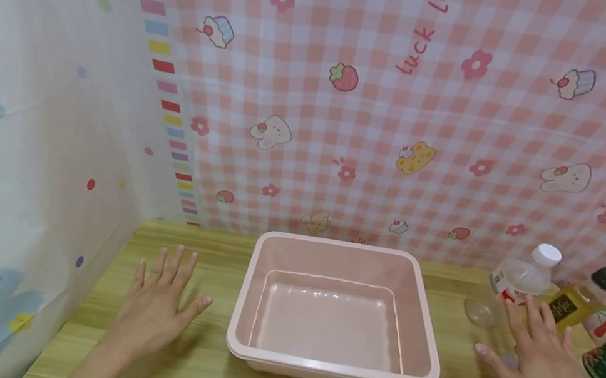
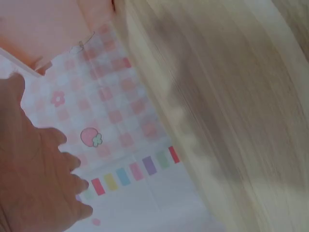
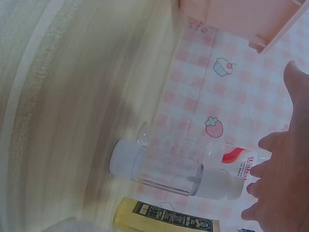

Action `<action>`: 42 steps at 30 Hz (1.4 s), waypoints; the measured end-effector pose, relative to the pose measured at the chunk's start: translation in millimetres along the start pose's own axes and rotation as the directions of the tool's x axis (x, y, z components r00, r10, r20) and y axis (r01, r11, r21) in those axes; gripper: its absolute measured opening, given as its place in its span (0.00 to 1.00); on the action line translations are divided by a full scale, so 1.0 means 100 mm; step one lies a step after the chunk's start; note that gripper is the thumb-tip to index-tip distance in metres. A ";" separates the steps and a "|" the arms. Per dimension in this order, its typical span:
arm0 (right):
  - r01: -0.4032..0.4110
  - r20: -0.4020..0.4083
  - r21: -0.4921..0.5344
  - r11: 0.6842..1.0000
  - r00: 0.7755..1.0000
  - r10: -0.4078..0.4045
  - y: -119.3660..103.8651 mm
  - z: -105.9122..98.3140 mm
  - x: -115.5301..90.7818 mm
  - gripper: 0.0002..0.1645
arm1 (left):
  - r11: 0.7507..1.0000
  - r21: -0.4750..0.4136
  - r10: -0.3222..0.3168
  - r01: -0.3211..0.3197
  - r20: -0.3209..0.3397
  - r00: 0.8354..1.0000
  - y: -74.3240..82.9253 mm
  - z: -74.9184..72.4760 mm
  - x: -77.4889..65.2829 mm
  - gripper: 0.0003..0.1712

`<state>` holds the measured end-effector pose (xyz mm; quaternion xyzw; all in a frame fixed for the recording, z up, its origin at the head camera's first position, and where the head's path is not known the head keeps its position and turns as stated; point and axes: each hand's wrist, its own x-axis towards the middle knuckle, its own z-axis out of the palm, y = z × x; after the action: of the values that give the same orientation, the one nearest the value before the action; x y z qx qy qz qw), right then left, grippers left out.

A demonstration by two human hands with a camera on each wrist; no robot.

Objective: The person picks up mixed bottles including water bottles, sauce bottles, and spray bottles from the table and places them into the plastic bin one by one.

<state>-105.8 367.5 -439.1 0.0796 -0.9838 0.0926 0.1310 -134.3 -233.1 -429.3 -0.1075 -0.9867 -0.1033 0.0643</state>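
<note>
A pink plastic basin [image 1: 331, 372] stands on the wooden table between my two hands and holds nothing. My left hand [image 1: 154, 309] is spread over the table to its left, palm down and holding nothing. To the basin's right, my right hand [image 1: 545, 367] is also spread, with its fingers straight. Near those fingertips stands a clear bottle [image 1: 516, 275] with a white cap. Beside it is a bottle of yellow liquid [image 1: 575, 304] with a dark green cap. The right wrist view shows a clear cylindrical container [image 3: 169, 169] with white ends, largely hidden by my hand in the head view.
A clear bottle with a green label [image 1: 605, 365] is at the right edge, beyond my right hand. A pink checked cloth [image 1: 302, 101] hangs behind the table [image 1: 203, 259]. On the left hangs a white curtain [image 1: 50, 120] with cartoon prints.
</note>
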 end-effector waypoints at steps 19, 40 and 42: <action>-0.230 -0.100 0.177 0.957 0.963 0.250 -0.02 -0.02 -0.06 0.69 | 0.988 -0.125 -0.100 0.088 -0.090 0.991 0.16 0.07 -0.02 0.49; -0.378 -0.113 0.365 0.851 0.889 0.444 -0.02 0.11 -0.11 0.52 | 0.817 -0.568 -0.017 -0.100 -0.197 0.980 0.48 0.13 -0.01 0.39; -0.369 -0.123 0.382 0.847 0.888 0.442 -0.01 0.12 -0.12 0.47 | 0.797 -0.596 -0.025 -0.097 -0.194 0.981 0.50 0.13 0.01 0.38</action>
<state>-97.1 365.3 -453.9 -0.1192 -0.9270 0.2984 0.1935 -125.3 -182.0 -432.6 -0.1307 -0.8894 -0.4202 0.1235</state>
